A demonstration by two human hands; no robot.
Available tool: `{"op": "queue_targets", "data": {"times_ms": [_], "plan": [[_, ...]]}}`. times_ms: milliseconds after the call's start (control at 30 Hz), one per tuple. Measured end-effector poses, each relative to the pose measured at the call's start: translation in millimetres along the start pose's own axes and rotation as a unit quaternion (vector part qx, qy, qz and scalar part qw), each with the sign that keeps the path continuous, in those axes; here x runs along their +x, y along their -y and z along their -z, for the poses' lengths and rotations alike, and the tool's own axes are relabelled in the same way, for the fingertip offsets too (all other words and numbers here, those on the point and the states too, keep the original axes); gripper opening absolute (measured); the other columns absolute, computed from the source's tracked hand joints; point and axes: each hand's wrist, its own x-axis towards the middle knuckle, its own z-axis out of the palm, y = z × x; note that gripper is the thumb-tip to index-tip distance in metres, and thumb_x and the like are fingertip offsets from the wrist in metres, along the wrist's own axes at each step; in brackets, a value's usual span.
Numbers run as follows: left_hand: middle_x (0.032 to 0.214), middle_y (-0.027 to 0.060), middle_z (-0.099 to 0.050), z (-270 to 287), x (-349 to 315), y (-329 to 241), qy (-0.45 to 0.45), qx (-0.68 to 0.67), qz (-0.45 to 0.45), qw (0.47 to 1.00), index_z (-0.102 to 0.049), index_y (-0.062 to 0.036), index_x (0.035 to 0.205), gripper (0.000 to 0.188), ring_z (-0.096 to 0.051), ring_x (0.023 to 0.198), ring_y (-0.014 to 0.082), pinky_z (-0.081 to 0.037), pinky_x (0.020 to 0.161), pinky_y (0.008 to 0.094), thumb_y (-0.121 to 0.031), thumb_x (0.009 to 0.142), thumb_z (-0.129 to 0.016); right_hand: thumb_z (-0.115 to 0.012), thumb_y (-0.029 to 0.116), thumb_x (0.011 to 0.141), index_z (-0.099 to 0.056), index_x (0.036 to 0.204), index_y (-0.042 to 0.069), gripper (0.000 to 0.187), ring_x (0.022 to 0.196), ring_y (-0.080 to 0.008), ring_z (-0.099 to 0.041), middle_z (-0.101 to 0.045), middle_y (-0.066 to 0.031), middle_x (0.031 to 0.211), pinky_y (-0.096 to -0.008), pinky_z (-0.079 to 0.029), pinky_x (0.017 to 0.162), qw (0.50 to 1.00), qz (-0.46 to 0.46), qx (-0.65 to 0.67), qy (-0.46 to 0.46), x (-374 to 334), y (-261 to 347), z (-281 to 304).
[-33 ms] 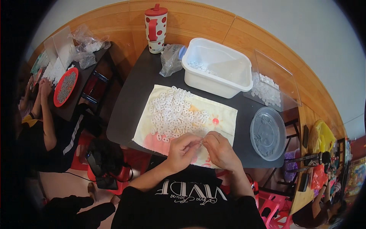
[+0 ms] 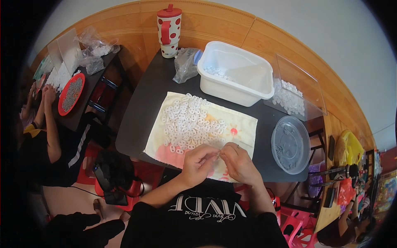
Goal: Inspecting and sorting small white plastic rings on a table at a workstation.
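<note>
Smooth plastic here, these small white two-holed pieces (image 2: pixel 188 122); matt cream printed cloth (image 2: pixel 245 123); and the white rectangular plastic tub (image 2: pixel 244 91) shines glossy!

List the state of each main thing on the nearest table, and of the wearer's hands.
Left hand: fingers bent, grip unclear.
Right hand: fingers bent, close to the left hand's; grip unclear.
Cloth: spread out.
White pieces: loose, heaped on the cloth.
White tub: open, upright, small pieces inside.
Tumbler: upright, lid on.
Plastic bag: crumpled.
Round dish: open, grey bits inside.
Clear bin: partly filled.
</note>
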Motion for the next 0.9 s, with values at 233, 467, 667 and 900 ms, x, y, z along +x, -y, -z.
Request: {"op": "queue_targets", "data": {"times_ms": [233, 467, 667, 900], "plan": [[0.090, 0.0071, -0.062, -3.5, -4.9, 1.9, -0.022, -0.020, -0.004, 1.000, -0.065, 0.0046, 0.106, 0.023, -0.058, 0.077, 0.0105, -0.046, 0.067, 0.0222, 0.013, 0.085, -0.062, -0.059, -0.002, 0.088, -0.054, 0.093, -0.001, 0.007, 0.077, -0.0390, -0.057, -0.056, -0.0181, 0.085, -0.0432, -0.046, 0.066, 0.998, -0.043, 0.040, -0.008, -6.3, -2.5, -6.5], [0.092, 0.0067, -0.062, -1.3, -3.8, 6.5, -0.011, -0.017, 0.014, 1.000, -0.065, 0.0049, 0.108, 0.024, -0.058, 0.082, 0.0098, -0.046, 0.071, 0.0216, 0.012, 0.086, -0.063, -0.060, -0.007, 0.087, -0.061, 0.101, -0.004, 0.014, 0.078, -0.0302, -0.060, -0.061, -0.0162, 0.088, -0.0344, -0.048, 0.069, 0.993, -0.060, 0.089, -0.050, -6.7, -4.5, -1.6], [0.094, 0.0069, -0.062, -0.6, -5.6, 10.1, -0.004, -0.023, 0.040, 0.999, -0.065, 0.0049, 0.108, 0.022, -0.059, 0.085, 0.0102, -0.048, 0.074, 0.0225, 0.012, 0.087, -0.063, -0.062, -0.011, 0.083, -0.064, 0.101, -0.004, 0.019, 0.078, -0.0286, -0.062, -0.063, -0.0154, 0.090, -0.0329, -0.049, 0.068, 0.990, -0.020, 0.071, -0.120, -1.8, 0.4, 4.2], [0.093, 0.0065, -0.062, -1.2, -4.2, 7.7, -0.012, -0.053, 0.045, 0.998, -0.065, 0.0049, 0.103, 0.018, -0.060, 0.084, 0.0105, -0.048, 0.074, 0.0229, 0.012, 0.087, -0.063, -0.064, -0.013, 0.080, -0.064, 0.099, -0.002, 0.022, 0.076, -0.0283, -0.062, -0.063, -0.0142, 0.087, -0.0337, -0.050, 0.066, 0.994, 0.016, 0.056, -0.088, 2.6, 0.7, -0.9]]}}
